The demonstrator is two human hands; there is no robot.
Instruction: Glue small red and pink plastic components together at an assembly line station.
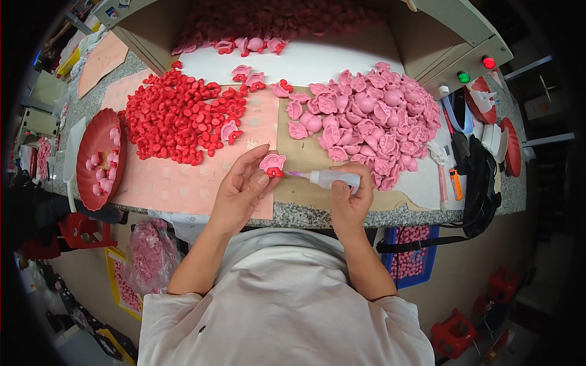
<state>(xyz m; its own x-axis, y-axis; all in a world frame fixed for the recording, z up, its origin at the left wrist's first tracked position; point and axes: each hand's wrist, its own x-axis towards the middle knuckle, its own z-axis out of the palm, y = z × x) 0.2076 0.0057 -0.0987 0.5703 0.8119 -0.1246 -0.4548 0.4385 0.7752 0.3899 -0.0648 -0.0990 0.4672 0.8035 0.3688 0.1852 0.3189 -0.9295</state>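
Observation:
Between the thumb and fingers of my left hand is a pink plastic shell piece, its hollow side toward me, with a small red piece at its lower edge. My right hand grips a white squeeze bottle, held almost level. The bottle's thin purple nozzle points left, its tip at or very near the red piece; contact is hard to tell. A heap of small red plastic pieces lies beyond my left hand. Past my right hand spreads a pile of pink shells.
A grey metal housing stands over the far worktop, with more pink pieces inside. Several joined pieces lie at its mouth. At left is a red dish with pink parts. An orange cutter and black bag lie right.

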